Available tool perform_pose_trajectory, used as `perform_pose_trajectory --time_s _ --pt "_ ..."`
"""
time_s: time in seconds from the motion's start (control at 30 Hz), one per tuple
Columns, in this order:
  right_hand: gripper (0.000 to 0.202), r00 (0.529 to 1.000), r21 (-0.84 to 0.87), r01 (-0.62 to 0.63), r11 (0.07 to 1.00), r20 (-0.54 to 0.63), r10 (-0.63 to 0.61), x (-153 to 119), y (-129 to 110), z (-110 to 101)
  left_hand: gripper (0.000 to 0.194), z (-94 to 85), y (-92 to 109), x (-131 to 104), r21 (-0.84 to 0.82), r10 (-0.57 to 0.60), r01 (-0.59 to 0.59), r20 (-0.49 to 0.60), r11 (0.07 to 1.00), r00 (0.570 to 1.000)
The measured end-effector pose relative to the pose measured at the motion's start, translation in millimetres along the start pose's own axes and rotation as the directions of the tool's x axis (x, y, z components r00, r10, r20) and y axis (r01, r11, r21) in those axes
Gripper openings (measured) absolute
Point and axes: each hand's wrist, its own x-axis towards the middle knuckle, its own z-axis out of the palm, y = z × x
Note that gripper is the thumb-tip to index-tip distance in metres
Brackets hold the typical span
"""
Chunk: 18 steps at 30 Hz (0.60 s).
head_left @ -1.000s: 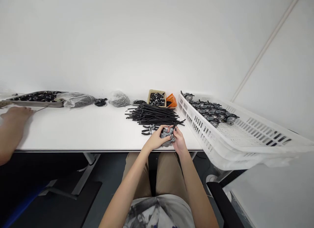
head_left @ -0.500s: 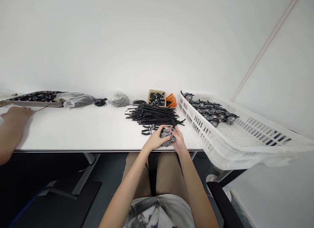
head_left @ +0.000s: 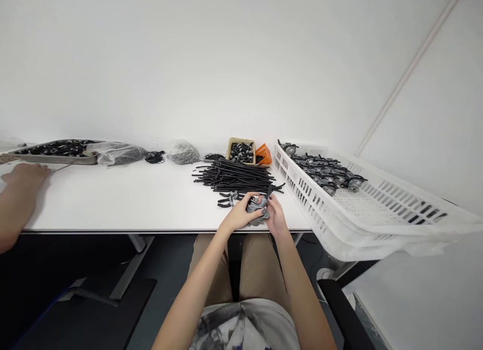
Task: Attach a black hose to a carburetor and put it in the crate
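Note:
My left hand grips a small grey metal carburetor just above the table's front edge. On its right side my right hand is closed, thumb and fingers pinching the base of a short black rubber hose that sticks up from the carburetor. The fingertips partly hide where hose and metal meet. Beside my left hand lies another grey fitting with black hose ends. A pile of cut black hoses is spread right behind my hands.
To the right, a white plastic crate contains several carburetors with hoses. Behind the pile are a beige bin of small parts and an orange basket. Plastic bags and a metal tray line the wall. A co-worker's hand rests at left.
My right fingers have shifted slightly around the hose, and the hose has tipped a little to the right. My left hand keeps its grip on the carburetor.

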Motion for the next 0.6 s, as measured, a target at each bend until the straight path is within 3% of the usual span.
perform_pose_trajectory --time_s 0.17,0.43,0.6 --pt "0.032 0.999 0.036 -0.018 0.999 0.029 0.017 -1 -4 3 0.052 0.2 -4 0 0.020 -0.028 0.028 -0.011 0.999 1.000" --pt "0.047 0.999 -0.065 -0.007 0.998 -0.037 0.004 2 5 -3 0.051 0.7 -3 0 0.005 -0.015 0.015 -0.009 1.000 1.000" --pt "0.041 0.998 -0.113 -0.006 0.994 -0.067 -0.001 2 7 -4 0.053 0.2 1 0 -0.020 0.023 -0.023 0.005 1.000 1.000"
